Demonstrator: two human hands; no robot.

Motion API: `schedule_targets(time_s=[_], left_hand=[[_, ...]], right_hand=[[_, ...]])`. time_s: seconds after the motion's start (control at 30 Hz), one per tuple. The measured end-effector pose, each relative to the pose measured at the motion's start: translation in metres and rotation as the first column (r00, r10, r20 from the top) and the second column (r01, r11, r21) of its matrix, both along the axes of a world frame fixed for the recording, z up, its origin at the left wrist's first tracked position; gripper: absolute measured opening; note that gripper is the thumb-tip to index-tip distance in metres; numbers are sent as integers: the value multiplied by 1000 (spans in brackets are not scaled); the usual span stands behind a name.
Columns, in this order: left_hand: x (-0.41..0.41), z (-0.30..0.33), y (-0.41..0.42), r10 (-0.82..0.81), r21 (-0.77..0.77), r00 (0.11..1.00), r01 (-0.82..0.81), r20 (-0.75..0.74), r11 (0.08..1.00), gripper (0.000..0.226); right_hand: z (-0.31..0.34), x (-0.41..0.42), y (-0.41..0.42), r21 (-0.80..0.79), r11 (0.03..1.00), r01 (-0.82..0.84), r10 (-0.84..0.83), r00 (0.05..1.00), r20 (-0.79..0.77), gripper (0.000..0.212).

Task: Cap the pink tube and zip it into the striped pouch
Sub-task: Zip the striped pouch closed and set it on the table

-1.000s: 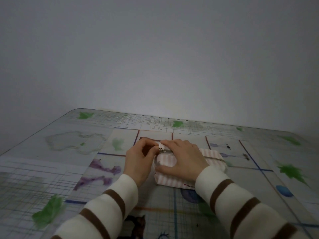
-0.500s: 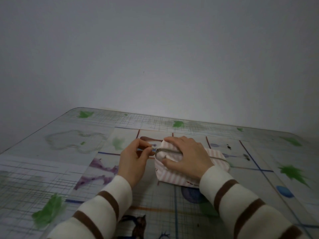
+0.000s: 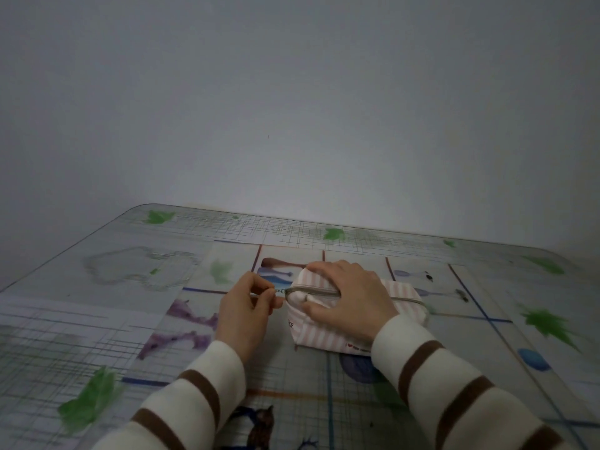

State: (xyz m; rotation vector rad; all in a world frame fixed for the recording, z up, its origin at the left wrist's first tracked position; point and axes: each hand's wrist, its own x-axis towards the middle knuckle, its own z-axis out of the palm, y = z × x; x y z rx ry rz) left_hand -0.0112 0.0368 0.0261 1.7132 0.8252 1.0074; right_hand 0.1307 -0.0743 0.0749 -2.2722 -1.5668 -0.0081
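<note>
Both hands are on the striped pouch (image 3: 328, 329), which sits on the patterned table (image 3: 107, 323): the right hand (image 3: 352, 300) lies over its top with fingers and thumb curled round the left end, hiding much of the zipper line. The left hand (image 3: 245, 315) pinches the small zipper pull (image 3: 280, 291) just off the pouch's left end. No pink tube shows; small lettering on the pouch is too blurred to read.
</note>
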Motion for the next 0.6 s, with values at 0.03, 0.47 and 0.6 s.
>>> schedule_targets(time_s=[0.03,0.47,0.6], left_hand=[[0,-1,1,14,3,1000,-14,-21,1000,19],[3,2,-1,19,-22,995,-21,-93,1000,14],[7,6,-6,-29,-9,993,28,-111,1000,15]], right_hand=[[0,0,-1,-7,1000,1,-1,1000,-8,69],[1,-1,-4,-62,998,-20,23,999,37,73],[1,-1,-5,-75,997,-23,27,998,60,77]])
